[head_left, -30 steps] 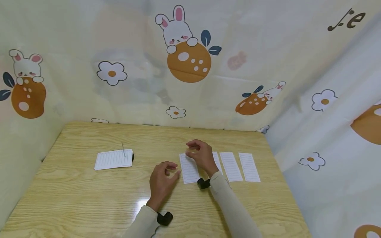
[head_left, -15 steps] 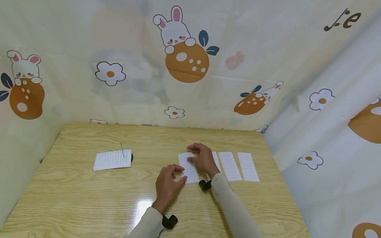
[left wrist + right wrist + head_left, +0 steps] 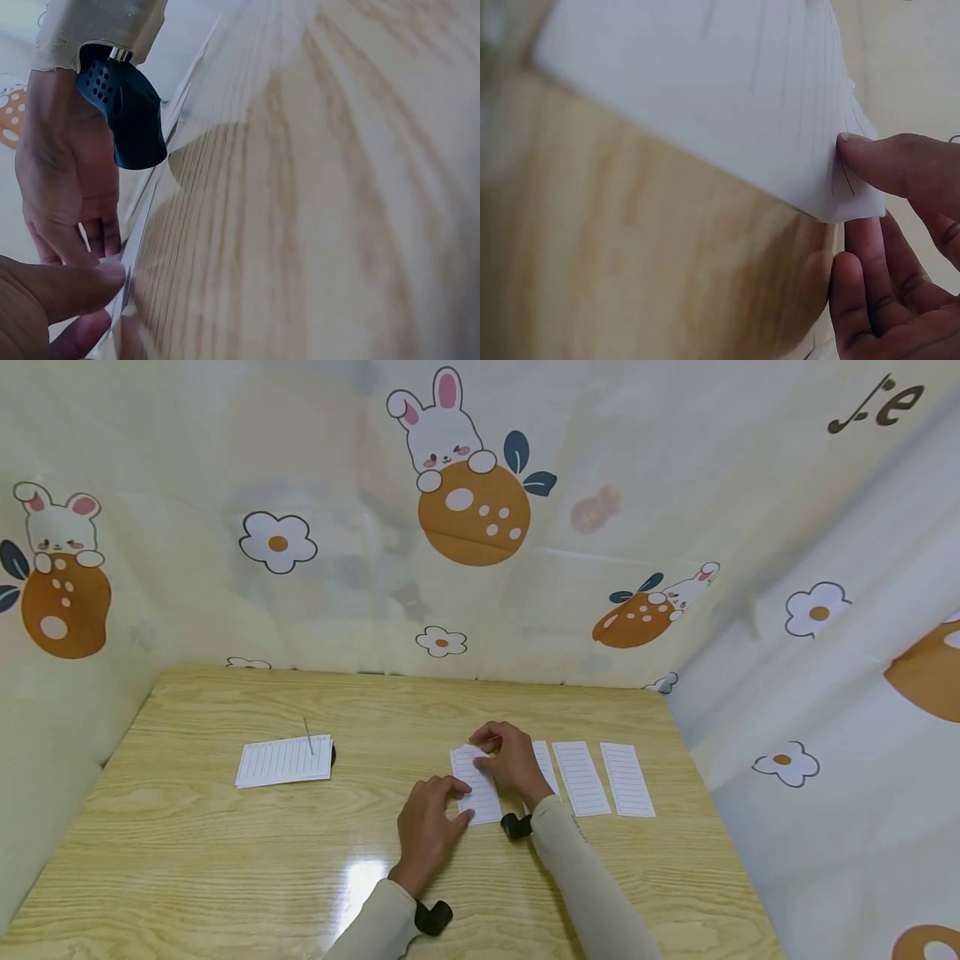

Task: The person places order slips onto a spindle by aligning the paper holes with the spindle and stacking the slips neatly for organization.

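Observation:
In front of me two overlapping white lined paper slips lie on the wooden table. My right hand pinches their far end; in the right wrist view its thumb presses on the lined face, and the fingers curl at the edge. My left hand rests its thumb and index finger, spread apart, at the slips' left side. The left wrist view shows its thumb at the paper edge. A third slip is partly hidden behind my right hand.
Two more lined slips lie in a row to the right. On the left, a stack of lined slips is pierced by an upright metal spike with a dark base. A printed curtain hangs behind the table.
My left hand has moved right and forward until its fingers reach the slips. My right hand has shifted slightly nearer me, and the two slips now show offset edges.

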The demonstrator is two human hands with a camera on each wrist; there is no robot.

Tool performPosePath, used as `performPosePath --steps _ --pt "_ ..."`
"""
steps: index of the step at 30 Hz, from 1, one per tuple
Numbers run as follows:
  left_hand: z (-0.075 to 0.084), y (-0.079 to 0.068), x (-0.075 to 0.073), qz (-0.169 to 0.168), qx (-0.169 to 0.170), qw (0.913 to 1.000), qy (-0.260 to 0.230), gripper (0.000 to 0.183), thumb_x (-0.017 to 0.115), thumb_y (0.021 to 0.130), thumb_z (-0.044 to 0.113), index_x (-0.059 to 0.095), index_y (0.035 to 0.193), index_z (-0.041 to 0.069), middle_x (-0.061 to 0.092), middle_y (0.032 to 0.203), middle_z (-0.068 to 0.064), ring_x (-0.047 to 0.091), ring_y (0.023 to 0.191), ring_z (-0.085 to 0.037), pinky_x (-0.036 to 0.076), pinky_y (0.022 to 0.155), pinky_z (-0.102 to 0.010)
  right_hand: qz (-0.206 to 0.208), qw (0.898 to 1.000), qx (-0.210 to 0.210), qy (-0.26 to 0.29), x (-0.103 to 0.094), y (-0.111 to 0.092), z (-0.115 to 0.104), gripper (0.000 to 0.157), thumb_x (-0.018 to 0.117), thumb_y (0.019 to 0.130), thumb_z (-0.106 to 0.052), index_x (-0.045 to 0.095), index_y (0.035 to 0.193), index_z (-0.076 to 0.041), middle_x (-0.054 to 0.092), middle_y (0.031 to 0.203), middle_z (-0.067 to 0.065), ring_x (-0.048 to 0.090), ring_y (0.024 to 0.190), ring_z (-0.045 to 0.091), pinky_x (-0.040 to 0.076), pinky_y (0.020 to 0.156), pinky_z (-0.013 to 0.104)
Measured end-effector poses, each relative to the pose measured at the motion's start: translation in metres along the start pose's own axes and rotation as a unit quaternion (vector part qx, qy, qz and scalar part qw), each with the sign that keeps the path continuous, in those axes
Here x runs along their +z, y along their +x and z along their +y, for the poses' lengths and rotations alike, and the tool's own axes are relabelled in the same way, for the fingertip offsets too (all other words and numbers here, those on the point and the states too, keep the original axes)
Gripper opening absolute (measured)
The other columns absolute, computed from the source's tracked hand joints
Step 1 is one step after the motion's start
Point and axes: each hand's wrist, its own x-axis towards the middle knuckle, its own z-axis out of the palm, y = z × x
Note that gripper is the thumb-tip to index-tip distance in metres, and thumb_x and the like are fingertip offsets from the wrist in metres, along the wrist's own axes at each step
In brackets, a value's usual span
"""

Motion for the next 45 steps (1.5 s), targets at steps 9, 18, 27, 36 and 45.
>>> performPosePath --steps 9,18,27,36,45 --pt "-0.001 0.0 0.0 -0.009 0.003 0.9998 0.018 0.034 0.095 0.073 0.018 0.077 0.1 0.028 0.07 0.092 0.009 0.061 0.088 -0.013 0.047 0.066 -0.026 -0.052 0.998 -0.025 -0.019 -0.008 0.004 -0.002 0.023 0.085 0.083 0.003 0.071 0.083 -0.015 0.07 0.087 0.001 0.054 0.075 0.011 0.044 0.071 0.025" --pt "-0.002 0.0 -0.003 -0.018 0.009 0.9998 0.009 0.035 0.094 0.073 0.015 0.078 0.102 0.027 0.071 0.094 0.009 0.062 0.089 -0.014 0.047 0.067 -0.027 -0.079 0.994 -0.052 -0.054 -0.025 0.001 -0.006 0.017 0.084 0.089 -0.006 0.08 0.084 -0.022 0.077 0.094 -0.005 0.056 0.079 0.013 0.047 0.075 0.03" --pt "-0.004 -0.001 -0.006 -0.014 0.024 0.9996 -0.008 0.037 0.094 0.072 0.01 0.078 0.103 0.021 0.069 0.096 0.002 0.062 0.092 -0.018 0.051 0.073 -0.033 -0.078 0.997 -0.015 0.0 -0.043 -0.008 0.003 0.017 0.083 0.091 -0.008 0.084 0.087 -0.024 0.08 0.1 -0.004 0.068 0.071 0.017 0.054 0.067 0.032" --pt "-0.008 0.0 -0.008 -0.011 0.029 0.9994 -0.018 0.035 0.093 0.074 0.009 0.078 0.104 0.019 0.068 0.093 0.001 0.055 0.084 -0.013 0.046 0.071 -0.03 -0.097 0.989 0.009 0.113 -0.056 -0.016 0.011 0.008 0.081 0.093 -0.009 0.084 0.098 -0.014 0.079 0.113 0.007 0.077 0.085 0.021 0.06 0.079 0.04" --pt "-0.007 0.002 -0.014 -0.014 -0.028 0.99 -0.138 0.023 0.087 0.084 0.007 0.079 0.102 0.018 0.07 0.087 0.002 0.058 0.078 -0.016 0.043 0.071 -0.024 -0.055 0.986 0.029 0.156 -0.057 -0.022 0.011 0.011 0.084 0.091 -0.011 0.084 0.101 -0.01 0.08 0.113 0.01 0.076 0.082 0.017 0.062 0.083 0.045"
